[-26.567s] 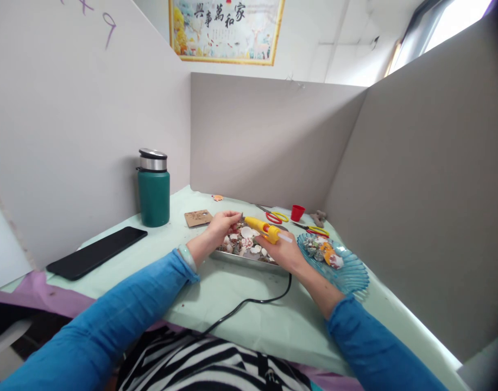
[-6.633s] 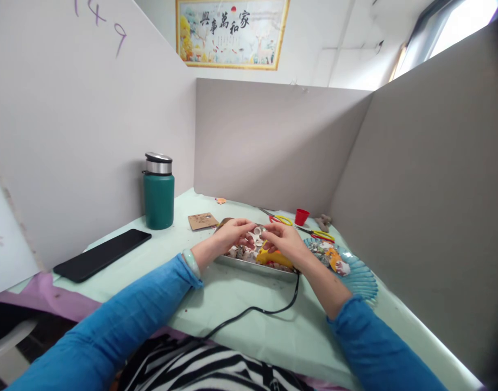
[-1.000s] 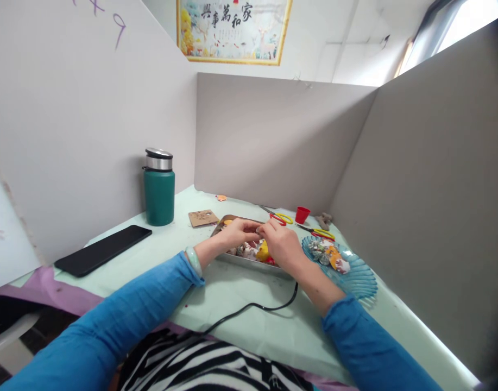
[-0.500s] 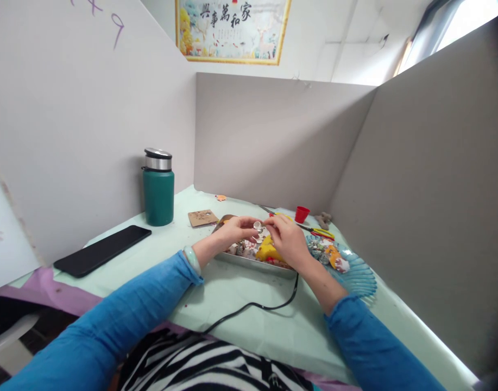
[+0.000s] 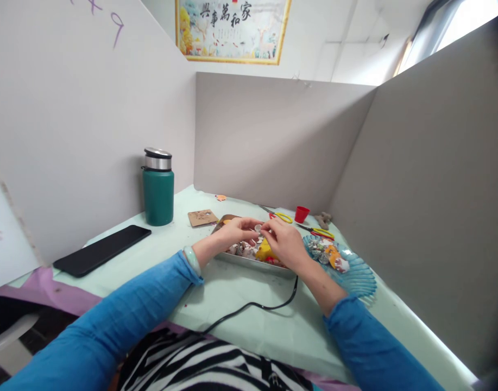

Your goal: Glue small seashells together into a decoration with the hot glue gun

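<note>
Above a shallow metal tray (image 5: 252, 263), my left hand (image 5: 236, 231) has its fingers closed around a small, round, whitish piece (image 5: 258, 228); its kind is too small to make out. My right hand (image 5: 285, 241) meets it from the right, thumb and fingertips pinched together at the piece. Whether the right fingers grip the piece itself or something tiny on it is hidden. Below the hands, the tray holds a yellow item (image 5: 266, 251) and several small whitish and brownish bits.
To the right are a blue ribbed glass plate (image 5: 365, 277) with small ornaments, scissors (image 5: 322, 233), more scissors (image 5: 284, 217) and a red cup (image 5: 301, 214). On the left stand a green bottle (image 5: 158, 196), a black phone (image 5: 104, 250) and a brown card (image 5: 202, 218). A black cable (image 5: 252, 305) crosses in front.
My right hand has shifted slightly, its fingers now closer over the round piece. The left hand stays nearly still, and the yellow-handled scissors behind show more.
</note>
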`<state>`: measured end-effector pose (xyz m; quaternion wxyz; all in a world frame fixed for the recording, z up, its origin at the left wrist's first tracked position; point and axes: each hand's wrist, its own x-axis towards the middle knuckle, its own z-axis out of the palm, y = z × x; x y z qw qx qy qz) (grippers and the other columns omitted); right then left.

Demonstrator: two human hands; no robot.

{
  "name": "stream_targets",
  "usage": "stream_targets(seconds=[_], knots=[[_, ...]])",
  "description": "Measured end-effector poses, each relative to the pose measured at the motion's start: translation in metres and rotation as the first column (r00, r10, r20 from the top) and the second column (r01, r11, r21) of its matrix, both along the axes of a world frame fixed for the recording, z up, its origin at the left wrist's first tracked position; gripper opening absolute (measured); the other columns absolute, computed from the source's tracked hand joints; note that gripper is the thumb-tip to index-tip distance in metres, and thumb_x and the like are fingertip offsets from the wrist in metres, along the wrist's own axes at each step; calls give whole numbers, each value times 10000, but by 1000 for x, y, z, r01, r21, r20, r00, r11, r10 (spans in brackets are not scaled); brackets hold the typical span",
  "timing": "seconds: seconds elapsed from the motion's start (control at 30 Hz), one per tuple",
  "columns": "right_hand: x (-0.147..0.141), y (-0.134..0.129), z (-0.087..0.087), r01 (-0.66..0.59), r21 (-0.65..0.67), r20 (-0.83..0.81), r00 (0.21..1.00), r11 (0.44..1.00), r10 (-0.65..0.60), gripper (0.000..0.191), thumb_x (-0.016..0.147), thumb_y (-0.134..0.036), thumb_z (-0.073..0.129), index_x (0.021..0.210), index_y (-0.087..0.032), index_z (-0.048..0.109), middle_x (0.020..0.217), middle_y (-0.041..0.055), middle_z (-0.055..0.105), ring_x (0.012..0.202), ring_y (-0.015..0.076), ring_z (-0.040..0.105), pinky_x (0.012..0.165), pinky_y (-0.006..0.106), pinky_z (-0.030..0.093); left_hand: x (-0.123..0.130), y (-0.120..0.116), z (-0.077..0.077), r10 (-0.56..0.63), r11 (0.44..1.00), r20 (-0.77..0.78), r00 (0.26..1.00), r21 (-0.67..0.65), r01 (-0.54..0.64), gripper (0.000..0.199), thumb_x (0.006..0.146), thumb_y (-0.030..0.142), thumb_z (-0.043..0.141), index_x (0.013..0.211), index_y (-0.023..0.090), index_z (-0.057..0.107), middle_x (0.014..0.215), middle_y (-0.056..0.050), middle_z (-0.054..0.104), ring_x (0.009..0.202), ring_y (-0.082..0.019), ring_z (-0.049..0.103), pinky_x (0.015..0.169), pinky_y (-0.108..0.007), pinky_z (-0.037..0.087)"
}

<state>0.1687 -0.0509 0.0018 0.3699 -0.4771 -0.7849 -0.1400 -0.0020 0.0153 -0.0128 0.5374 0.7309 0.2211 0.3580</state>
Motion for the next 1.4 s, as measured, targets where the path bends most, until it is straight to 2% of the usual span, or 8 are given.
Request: stream_targets(seconds=[0.33,0.57,0.77,0.83,0.93,1.03,1.17,1.4], knots=[[0,4,-3,45,-5,69,997,999,-44,132,871,-207,471,793,-189,575,835,38,599,747,147,542,652,238,363,1,-1,2,-1,999,-10,1000,32,1,474,671,289,710,1103,118,615,996,-107,651,763,-149,613,713,-289,497],[-2,3,-5,98,27,106,989,995,-101,162,880,-220,465,791,-189,598,822,34,600,686,137,528,596,241,332,0,-4,3,4,1000,-17,1000,28,-4,462,695,331,695,1093,110,615,986,-104,652,730,-135,610,721,-289,492],[1,1,2,30,9,87,996,1000,-30,174,894,-259,451,850,-196,607,867,40,620,726,140,549,620,243,349,1,-4,5,14,995,42,999,-99,-10,398,714,370,683,1015,120,611,959,-85,627,671,-120,622,699,-307,510],[5,-1,10,89,-5,72,993,996,-89,193,897,-298,446,864,-196,607,860,44,630,735,149,557,615,249,344,1,-5,7,53,983,93,994,-183,-35,371,701,330,704,987,118,601,930,-70,613,666,-120,629,702,-316,517],[13,-3,19,300,-151,171,946,942,-275,313,893,-408,423,749,-199,606,783,56,645,687,173,565,561,264,306,0,-8,11,96,958,149,984,-283,-50,331,701,262,710,963,106,581,863,-53,601,649,-115,628,697,-319,523],[15,-5,20,403,-320,322,898,858,-301,308,803,-502,526,782,-209,620,766,67,662,698,201,584,552,266,304,-1,-10,14,108,942,175,979,-334,-44,280,721,209,688,945,95,566,836,-54,596,636,-114,621,681,-319,529],[11,-7,12,429,-364,398,874,826,-279,397,697,-488,630,982,-214,589,877,89,668,792,245,603,553,272,317,0,-9,13,123,937,199,972,-347,-47,239,728,161,667,931,88,564,854,-58,588,635,-123,625,663,-318,532],[9,-9,7,486,-406,442,846,774,-299,425,690,-472,627,1011,-199,578,895,118,657,812,264,609,592,297,366,-3,-3,10,155,953,230,961,-291,-84,322,701,201,703,989,103,601,870,-66,590,702,-146,630,691,-332,530]])
